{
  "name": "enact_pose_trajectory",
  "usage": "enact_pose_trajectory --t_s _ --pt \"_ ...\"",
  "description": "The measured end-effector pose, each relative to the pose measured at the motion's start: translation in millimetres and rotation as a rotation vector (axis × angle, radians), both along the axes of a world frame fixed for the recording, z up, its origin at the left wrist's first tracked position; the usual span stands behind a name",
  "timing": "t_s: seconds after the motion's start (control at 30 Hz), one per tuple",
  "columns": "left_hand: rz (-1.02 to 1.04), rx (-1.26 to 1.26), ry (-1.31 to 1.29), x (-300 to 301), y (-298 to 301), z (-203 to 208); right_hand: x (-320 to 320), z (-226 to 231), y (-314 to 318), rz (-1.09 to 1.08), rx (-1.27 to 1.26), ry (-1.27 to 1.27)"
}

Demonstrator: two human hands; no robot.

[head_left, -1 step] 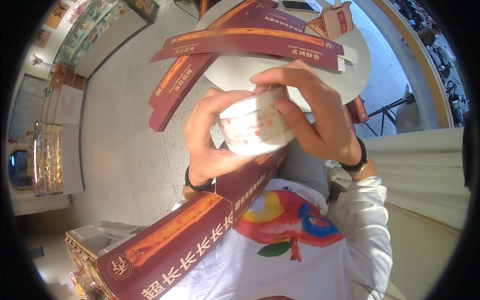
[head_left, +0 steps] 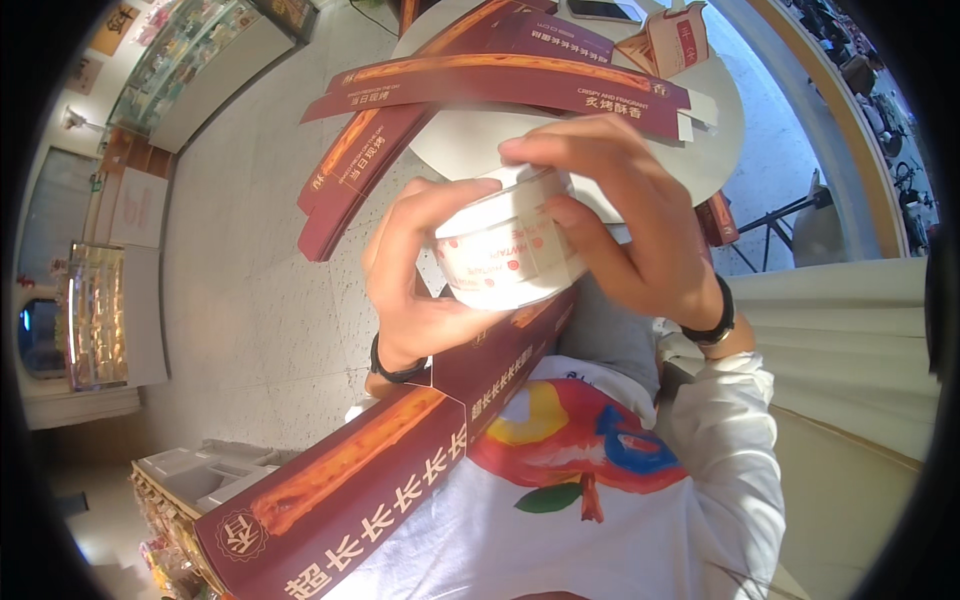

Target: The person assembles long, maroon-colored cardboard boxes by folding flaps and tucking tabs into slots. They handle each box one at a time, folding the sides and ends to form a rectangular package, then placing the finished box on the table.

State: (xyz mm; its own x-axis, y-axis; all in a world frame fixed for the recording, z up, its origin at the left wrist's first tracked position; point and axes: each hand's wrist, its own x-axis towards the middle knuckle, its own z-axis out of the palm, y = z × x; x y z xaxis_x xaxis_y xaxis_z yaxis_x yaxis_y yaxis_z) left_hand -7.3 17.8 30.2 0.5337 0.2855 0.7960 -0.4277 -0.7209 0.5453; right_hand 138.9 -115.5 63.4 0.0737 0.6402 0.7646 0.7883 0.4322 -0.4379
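Note:
A wide roll of tape, pale with small red print round its inner core, is held up in front of my chest. My left hand clasps its left side, thumb and fingers on opposite edges. From the right, my right hand pinches the roll, forefinger on the upper rim and thumb on the side. Whether a loose tape end lies under those fingers cannot be made out. Below my hands, a long maroon cardboard box rests slantwise across my lap, its far part partly hidden by my left hand.
Ahead stands a round white table bearing several long maroon boxes, a phone and a paper food carton. A cream sofa lies to my right. Glass display cases stand at the far left.
The roll of tape has turned slightly in my hands, its print shifted. My right fingers have moved a little; the boxes stay as they were.

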Motion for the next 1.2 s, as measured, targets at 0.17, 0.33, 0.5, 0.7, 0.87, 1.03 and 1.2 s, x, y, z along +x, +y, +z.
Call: enact_pose_trajectory --t_s 0.17,0.33,0.5,0.7,0.87,1.03,1.2 --pt "0.104 0.107 -0.02 0.8 -1.4 7.1 5.6 -3.6 2.1 -0.229 0.15 -0.319" --pt "0.152 0.162 0.022 2.0 -3.2 12.7 6.6 -7.7 -0.5 -0.342 0.22 -0.422" --pt "0.136 0.24 0.011 7.7 -0.9 13.8 12.5 -8.4 -1.0 -0.282 0.248 -0.303" --pt "0.081 0.202 0.113 9.7 -6.1 21.1 21.4 -11.0 0.8 -0.062 0.054 0.12" --pt "0.089 0.14 0.223 8.7 -5.5 19.6 33.2 -16.4 -5.9 0.024 0.192 0.381" --pt "0.069 -0.025 0.235 11.9 -5.8 7.4 48.2 -16.4 -7.1 0.042 0.314 0.822" --pt "0.047 0.073 0.191 21.1 -11.6 8.8 25.1 -25.8 22.3 0.103 0.147 0.964"
